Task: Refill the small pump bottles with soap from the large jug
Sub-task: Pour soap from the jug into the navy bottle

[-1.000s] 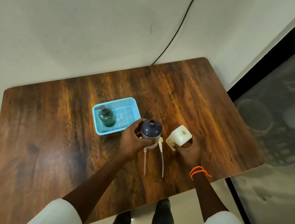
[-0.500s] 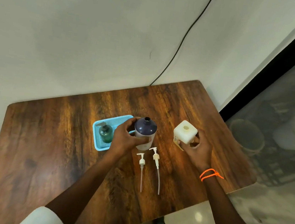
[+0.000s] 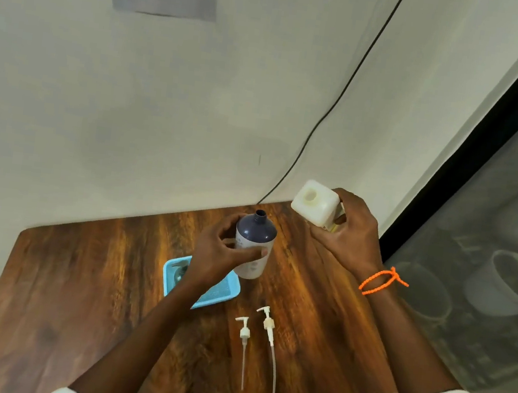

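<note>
Here the left hand (image 3: 221, 253) gripped a small bottle (image 3: 253, 248) with a dark rounded top and pale body, its fingers (image 3: 255, 252) curled round the body and the thumb wrapped behind; the bottle stood upright, its neck open and uncapped, held above the far middle of the wooden bench (image 3: 76, 288). The right hand (image 3: 348, 230) held the white jug (image 3: 315, 202) up over the bench's far right corner, fingers clamped round its side, the jug tilted so that its round open mouth faced the camera; jug and bottle were near each other but apart. An orange band (image 3: 382, 281) circled the right wrist. Just behind the left wrist a light blue basket (image 3: 223, 290) lay on the bench, mostly hidden by the arm, with a dark bottle (image 3: 180, 273) partly showing inside it at its left end. Two white pump heads lay flat toward the near edge, side by side with their tubes pointing at the person: a shorter pump (image 3: 244, 331) on the left and a longer pump (image 3: 269, 325) on the right. A black cable (image 3: 338, 98) ran down the wall to the bench's far edge.
</note>
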